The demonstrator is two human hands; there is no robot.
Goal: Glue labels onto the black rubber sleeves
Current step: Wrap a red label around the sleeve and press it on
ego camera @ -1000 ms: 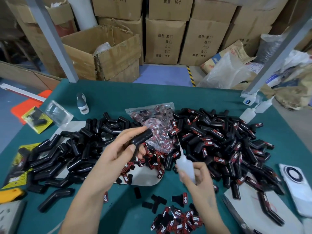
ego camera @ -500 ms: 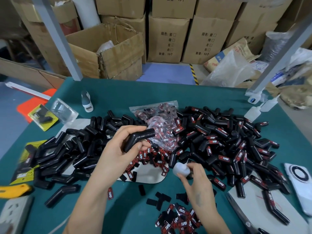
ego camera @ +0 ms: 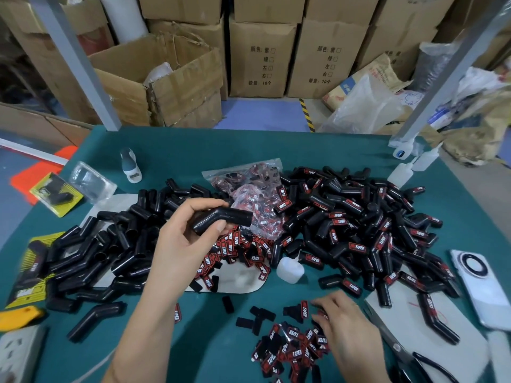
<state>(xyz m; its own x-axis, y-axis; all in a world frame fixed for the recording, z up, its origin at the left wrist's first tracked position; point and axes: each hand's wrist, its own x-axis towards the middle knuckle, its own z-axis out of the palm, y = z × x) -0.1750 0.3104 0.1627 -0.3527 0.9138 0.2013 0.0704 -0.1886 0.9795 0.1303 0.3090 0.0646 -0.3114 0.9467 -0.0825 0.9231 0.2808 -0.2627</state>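
My left hand (ego camera: 182, 244) grips a bent black rubber sleeve (ego camera: 221, 218) above the table, with no label showing on it. My right hand (ego camera: 345, 327) lies low at the front, its fingertips touching a loose pile of red-and-black labels (ego camera: 290, 346). A small white glue bottle (ego camera: 289, 270) sits on the green table (ego camera: 193, 156) between both hands, held by nobody. Unlabelled sleeves (ego camera: 110, 244) are heaped on the left. Labelled sleeves (ego camera: 359, 230) are heaped on the right.
A clear bag of labels (ego camera: 254, 194) lies behind the held sleeve. A white phone (ego camera: 481, 286) and scissors (ego camera: 401, 349) lie at the right. A power strip (ego camera: 19, 352) and a yellow knife (ego camera: 19, 313) lie front left. Spare glue bottles (ego camera: 401, 174) stand back right.
My right hand has let go of the glue bottle, which now rests on the table, and has moved down to the label pile. My left hand keeps the sleeve.
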